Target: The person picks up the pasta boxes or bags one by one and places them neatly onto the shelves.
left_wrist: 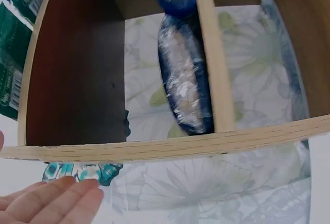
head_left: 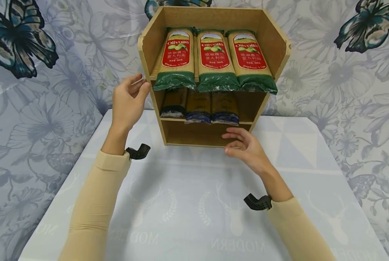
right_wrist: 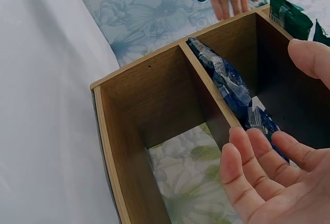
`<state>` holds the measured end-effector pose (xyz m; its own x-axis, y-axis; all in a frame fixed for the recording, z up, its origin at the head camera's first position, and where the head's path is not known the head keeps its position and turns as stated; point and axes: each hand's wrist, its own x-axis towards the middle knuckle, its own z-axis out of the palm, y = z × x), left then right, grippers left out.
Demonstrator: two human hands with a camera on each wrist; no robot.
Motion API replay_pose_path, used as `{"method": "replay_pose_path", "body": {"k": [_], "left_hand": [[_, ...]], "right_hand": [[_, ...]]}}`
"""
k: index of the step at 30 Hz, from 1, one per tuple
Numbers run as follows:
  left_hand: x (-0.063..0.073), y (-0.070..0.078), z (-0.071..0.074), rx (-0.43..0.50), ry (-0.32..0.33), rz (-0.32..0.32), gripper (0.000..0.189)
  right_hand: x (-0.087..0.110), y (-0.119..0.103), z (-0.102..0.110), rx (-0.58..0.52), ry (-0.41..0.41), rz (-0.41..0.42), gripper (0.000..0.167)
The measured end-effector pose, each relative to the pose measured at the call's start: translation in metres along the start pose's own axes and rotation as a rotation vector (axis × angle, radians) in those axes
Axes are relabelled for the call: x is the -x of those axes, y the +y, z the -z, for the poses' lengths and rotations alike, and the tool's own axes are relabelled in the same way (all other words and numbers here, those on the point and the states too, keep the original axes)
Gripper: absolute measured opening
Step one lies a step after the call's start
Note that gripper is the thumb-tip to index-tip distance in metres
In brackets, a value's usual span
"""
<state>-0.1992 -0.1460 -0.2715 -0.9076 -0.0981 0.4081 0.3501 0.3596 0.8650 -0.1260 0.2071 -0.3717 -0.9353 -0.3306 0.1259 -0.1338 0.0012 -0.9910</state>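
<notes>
A wooden shelf rack (head_left: 201, 140) stands at the back of the table. Three spaghetti packs (head_left: 214, 59) with red labels and green ends lie side by side on its top level. Below them, several darker packs with blue or black ends (head_left: 197, 116) sit on the middle level. My left hand (head_left: 129, 101) is raised at the rack's left side, fingertips right by the side panel and loosely bent, holding nothing. In front of the bottom level hovers my right hand (head_left: 244, 146), its fingers relaxed and slightly spread, nothing in it.
A pale patterned cloth covers the table (head_left: 194, 203). Behind it rises floral wallpaper (head_left: 325, 79) with butterfly decorations (head_left: 370, 25). Each wrist wears a black camera mount (head_left: 257, 202). The rack's bottom compartment (right_wrist: 149, 105) shows the wallpaper through its back.
</notes>
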Motion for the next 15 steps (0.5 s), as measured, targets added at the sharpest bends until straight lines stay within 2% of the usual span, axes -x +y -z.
{"method": "replay_pose_path", "body": {"k": [8,10,15], "left_hand": [[0.039,-0.014,0.01,-0.11,-0.032,-0.001,0.059],[0.049,-0.017,0.011,-0.135,-0.047,-0.013,0.058],[0.072,-0.027,0.005,-0.159,-0.082,-0.088,0.052]], "right_hand": [[0.014,-0.003,0.003,0.055,0.025,0.043,0.064],[0.019,-0.004,0.003,0.1,0.036,0.054,0.063],[0.031,-0.003,0.003,0.258,0.087,0.073,0.059]]}}
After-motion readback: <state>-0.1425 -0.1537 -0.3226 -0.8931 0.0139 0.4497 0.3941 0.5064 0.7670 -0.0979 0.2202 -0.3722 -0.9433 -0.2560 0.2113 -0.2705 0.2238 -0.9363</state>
